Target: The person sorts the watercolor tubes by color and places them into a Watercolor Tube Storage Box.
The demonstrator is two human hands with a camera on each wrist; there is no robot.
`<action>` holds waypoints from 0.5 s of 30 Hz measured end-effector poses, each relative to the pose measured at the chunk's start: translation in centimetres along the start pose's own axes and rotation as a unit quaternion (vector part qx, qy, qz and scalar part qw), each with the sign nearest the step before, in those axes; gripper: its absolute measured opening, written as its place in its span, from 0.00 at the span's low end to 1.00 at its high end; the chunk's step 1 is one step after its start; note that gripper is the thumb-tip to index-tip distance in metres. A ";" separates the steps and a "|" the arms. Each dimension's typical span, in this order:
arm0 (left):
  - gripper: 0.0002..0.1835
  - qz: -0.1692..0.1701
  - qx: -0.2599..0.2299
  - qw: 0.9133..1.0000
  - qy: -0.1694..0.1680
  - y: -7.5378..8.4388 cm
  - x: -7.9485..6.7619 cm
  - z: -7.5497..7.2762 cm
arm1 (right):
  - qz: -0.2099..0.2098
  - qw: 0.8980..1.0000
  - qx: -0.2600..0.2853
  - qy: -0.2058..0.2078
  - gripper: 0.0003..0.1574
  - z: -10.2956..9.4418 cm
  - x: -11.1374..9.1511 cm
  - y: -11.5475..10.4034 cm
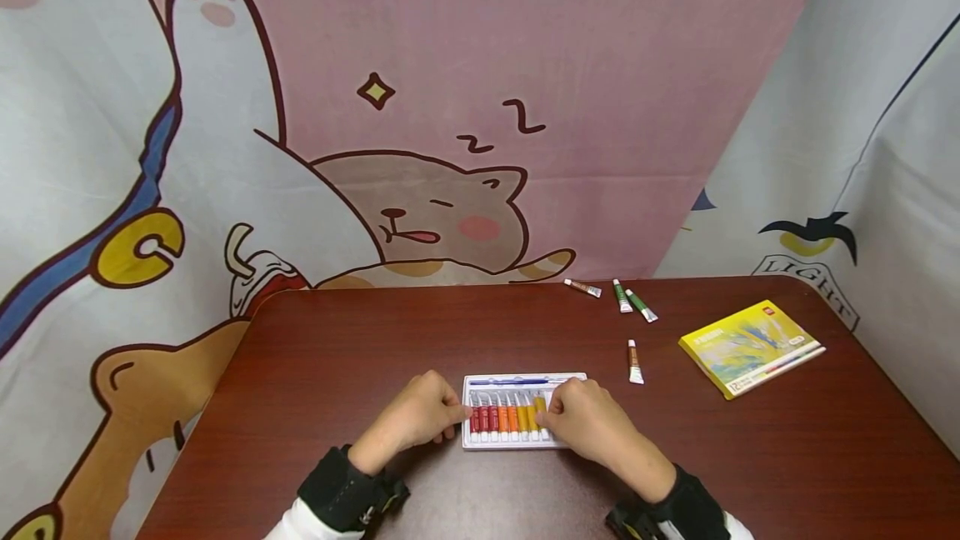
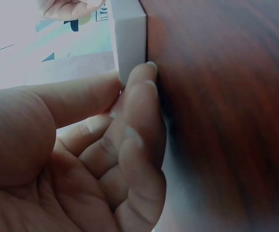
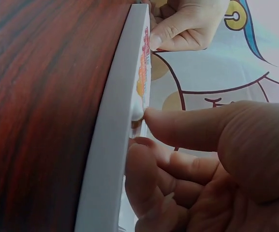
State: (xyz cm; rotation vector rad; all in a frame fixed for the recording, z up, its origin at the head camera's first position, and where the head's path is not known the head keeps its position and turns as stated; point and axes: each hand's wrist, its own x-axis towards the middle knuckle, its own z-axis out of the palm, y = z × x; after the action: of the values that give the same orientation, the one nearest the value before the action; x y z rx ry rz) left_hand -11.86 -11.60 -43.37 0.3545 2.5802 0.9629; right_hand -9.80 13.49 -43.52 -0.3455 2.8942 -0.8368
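We're looking over a brown table, with a yellow box lying toward its right edge. A white tray is lying flat well in from the table's far edge, and it's carrying the paint set. Our right hand is working over the tray's right end, thumb and finger seemingly pinching a yellow paint tube; our left hand, fingers curled, is gripping the tray's left edge. Along the tray's far edge a blue paintbrush is lying, with red tubes filling the row's left end. Near the table's far edge two green tubes and a brown tube are lying loose; another brown one is lying between tray and box. We're judging this as arranging the row; the next move is calling for steadying the tray and settling that yellow tube straight.
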 end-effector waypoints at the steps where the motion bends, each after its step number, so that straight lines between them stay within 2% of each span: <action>1: 0.18 0.001 0.000 1.000 0.000 0.0 0.0 0.0 | -0.002 1.000 0.001 -0.003 0.24 -0.1 0.0 0.0; 8: 0.20 0.012 0.005 1.000 -0.001 0.0 0.0 0.0 | -0.002 1.000 0.011 -0.019 0.24 -0.1 0.0 0.3; 15: 0.20 0.012 0.004 1.000 -0.003 0.0 0.0 0.0 | 0.002 1.000 -0.012 -0.023 0.25 0.2 0.1 0.2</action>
State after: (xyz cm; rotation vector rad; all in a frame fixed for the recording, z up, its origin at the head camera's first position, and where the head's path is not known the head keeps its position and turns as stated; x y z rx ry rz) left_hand -11.86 -11.64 -43.39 0.3907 2.5795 0.9589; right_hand -9.85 13.51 -43.79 -0.3574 2.8643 -0.7830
